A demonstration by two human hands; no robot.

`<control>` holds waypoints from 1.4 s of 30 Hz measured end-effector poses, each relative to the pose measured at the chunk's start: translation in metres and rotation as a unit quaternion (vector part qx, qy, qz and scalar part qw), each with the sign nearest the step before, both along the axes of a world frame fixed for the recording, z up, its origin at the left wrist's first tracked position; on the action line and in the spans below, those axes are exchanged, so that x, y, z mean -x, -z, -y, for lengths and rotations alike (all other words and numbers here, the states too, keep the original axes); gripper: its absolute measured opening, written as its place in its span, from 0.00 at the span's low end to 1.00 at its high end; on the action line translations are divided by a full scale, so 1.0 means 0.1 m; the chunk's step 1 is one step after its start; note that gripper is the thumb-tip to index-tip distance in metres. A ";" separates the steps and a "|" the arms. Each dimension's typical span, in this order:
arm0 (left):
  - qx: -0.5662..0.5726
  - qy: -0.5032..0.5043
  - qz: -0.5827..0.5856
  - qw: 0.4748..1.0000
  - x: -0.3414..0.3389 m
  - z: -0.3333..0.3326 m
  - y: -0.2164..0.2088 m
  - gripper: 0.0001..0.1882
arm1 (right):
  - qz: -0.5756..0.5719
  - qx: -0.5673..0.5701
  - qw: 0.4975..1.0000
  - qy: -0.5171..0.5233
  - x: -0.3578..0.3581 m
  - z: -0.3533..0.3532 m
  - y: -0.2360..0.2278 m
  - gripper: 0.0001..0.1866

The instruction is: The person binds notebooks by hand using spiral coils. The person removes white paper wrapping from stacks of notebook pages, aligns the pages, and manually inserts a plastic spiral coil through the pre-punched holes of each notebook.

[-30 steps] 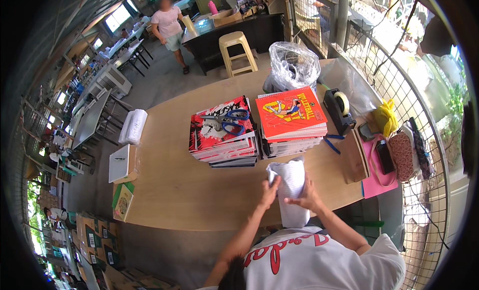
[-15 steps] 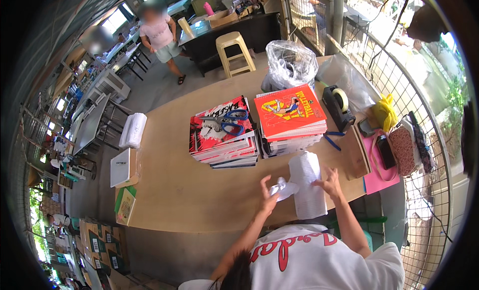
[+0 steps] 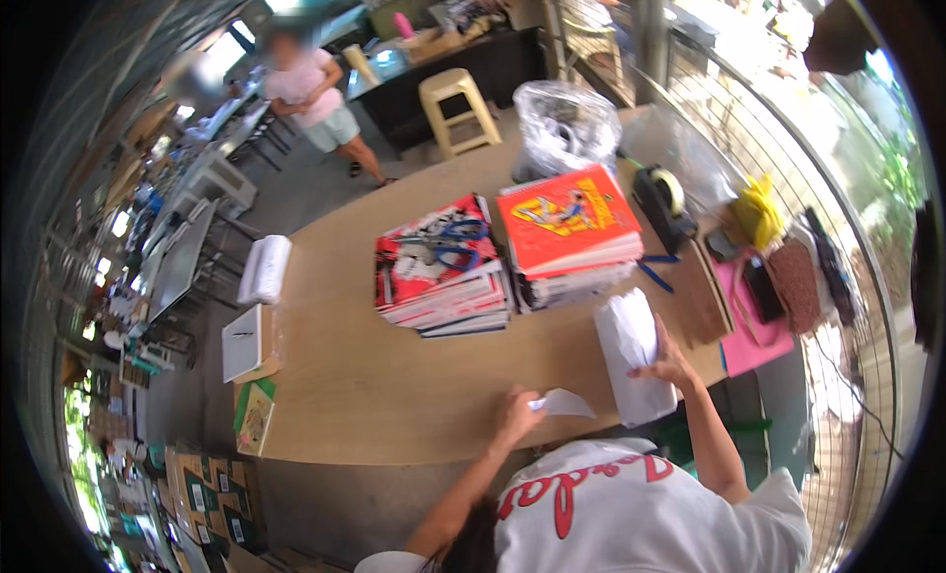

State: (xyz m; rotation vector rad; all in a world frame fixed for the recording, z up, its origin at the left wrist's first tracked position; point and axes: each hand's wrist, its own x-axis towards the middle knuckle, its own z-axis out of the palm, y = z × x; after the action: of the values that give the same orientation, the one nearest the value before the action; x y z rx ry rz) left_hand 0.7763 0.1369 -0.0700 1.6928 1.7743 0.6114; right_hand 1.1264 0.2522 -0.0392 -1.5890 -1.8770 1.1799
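Note:
A long white paper-like bundle (image 3: 631, 366) lies at the front right of the table, its outer covering creased. My right hand (image 3: 670, 364) grips its right side, thumb lying across the face. To its left, my left hand (image 3: 519, 411) is closed on a thin white scrap (image 3: 570, 404) that looks like paper. Blur hides the fingertips of that hand. Beyond the bundle stand two stacks: red-and-black notebooks (image 3: 434, 272) with blue-handled scissors (image 3: 458, 245) on top, and orange-covered spiral notebooks (image 3: 572, 228).
A black tape dispenser (image 3: 662, 208), a blue pen-like tool (image 3: 658, 273), a brown box (image 3: 702, 297) and a phone (image 3: 764, 289) sit at the right. A clear plastic bag (image 3: 567, 130) stands behind the stacks. Another white roll (image 3: 266, 269) lies at the left edge. A person (image 3: 315, 105) stands beyond.
The white bundle has shifted right and turned in my right hand, which now wraps its side. My left hand has closed and drawn the scrap away from the bundle, toward me.

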 end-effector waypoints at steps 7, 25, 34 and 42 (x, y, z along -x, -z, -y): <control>0.043 -0.037 0.387 0.920 -0.48 -0.24 -0.67 0.23 | 0.142 -0.077 0.984 0.073 0.56 0.77 -0.37 0.84; -0.190 0.244 0.019 0.951 -0.96 -0.88 -0.57 0.23 | -0.015 -0.176 0.984 0.038 0.49 0.39 -0.48 0.29; -0.239 0.186 0.064 0.951 -0.97 -0.92 -0.62 0.25 | -0.023 -0.218 0.976 0.001 0.39 0.31 -0.41 0.40; -0.193 0.138 0.146 0.960 -0.95 -0.85 -0.53 0.26 | 0.019 -0.050 0.997 0.055 0.32 0.97 -0.42 0.79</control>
State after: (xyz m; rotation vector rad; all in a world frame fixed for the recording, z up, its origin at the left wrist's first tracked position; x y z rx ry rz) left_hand 0.8715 0.2215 -0.0170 1.9418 1.2395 1.0695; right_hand 1.0943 0.1550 0.0030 -1.6479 -1.8156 1.0003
